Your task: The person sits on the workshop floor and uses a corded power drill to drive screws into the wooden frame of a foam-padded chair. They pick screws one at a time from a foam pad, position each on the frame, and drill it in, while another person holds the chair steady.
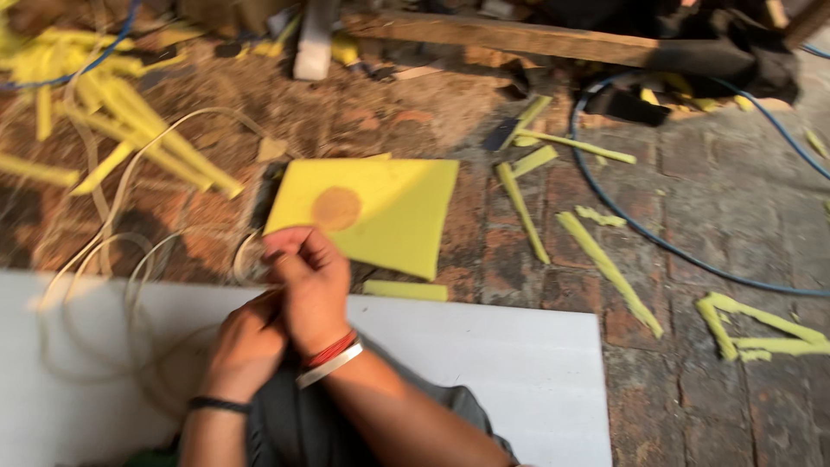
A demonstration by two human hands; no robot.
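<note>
A yellow foam sheet (389, 216) with a round orange-brown patch (336, 208) lies on the brick floor just beyond a white board (501, 363). My right hand (307, 290), with red and white bands on its wrist, reaches across and pinches the sheet's near left edge. My left hand (246, 346), with a black wristband, is curled right under the right hand. Its fingers are hidden, so what it holds cannot be made out.
Yellow foam strips lie scattered at the left (130, 130) and right (605, 268). White cord (130, 259) loops over the board's left part. A blue cable (640, 229) curves across the bricks. A wooden plank (519, 39) and dark cloth (718, 43) lie at the back.
</note>
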